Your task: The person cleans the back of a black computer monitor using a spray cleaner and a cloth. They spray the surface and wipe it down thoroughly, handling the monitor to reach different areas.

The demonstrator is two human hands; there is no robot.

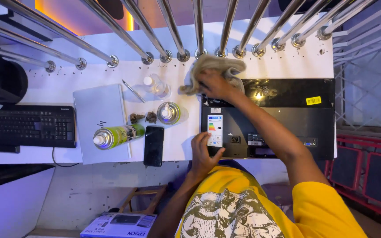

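Nearest us, our left hand [204, 152] lies flat and open on the near left corner of the black monitor [287, 119], fingers spread over a label, gripping nothing. The monitor lies back-up on the white table [287, 61], its long axis running left to right, its near edge at the table's edge. Just left of it sit a dark phone [154, 145], a green spray can [117, 135] lying on its side on a closed laptop [98, 110] with its nozzle pointing left, and an upright can [169, 113]; their contents are hidden. Farther off, a clear bottle [156, 85] stands beside a pen [133, 91]. Our right hand [214, 84] is closed on a bunched cloth [212, 68] at the monitor's far left corner. Bare tabletop remains beyond, up to the steel railing [199, 31].
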